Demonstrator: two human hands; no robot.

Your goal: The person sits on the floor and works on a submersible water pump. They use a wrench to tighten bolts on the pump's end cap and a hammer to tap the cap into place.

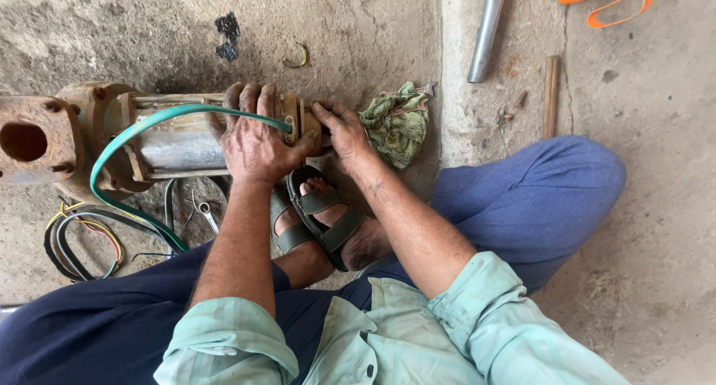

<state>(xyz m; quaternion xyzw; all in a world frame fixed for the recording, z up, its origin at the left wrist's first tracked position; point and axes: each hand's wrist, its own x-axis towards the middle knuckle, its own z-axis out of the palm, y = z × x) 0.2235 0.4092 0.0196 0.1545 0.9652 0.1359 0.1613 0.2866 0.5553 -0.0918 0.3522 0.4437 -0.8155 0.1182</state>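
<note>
The left hand (253,143) was clamped over the rusty pump (171,139) and green hose (119,154); the right hand (344,128) gripped its end. Greasy fingers risked slipping on the corroded metal, and the pump could have rolled onto the sandalled feet (321,221).

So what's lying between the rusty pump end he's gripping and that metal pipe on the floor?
In the head view, a crumpled green rag lies on the concrete between the pump end and the metal pipe, beside the right hand.

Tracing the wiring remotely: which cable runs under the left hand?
The green cable, arcing over the pump body under the left hand; the black and coloured cables lie coiled on the floor.
</note>
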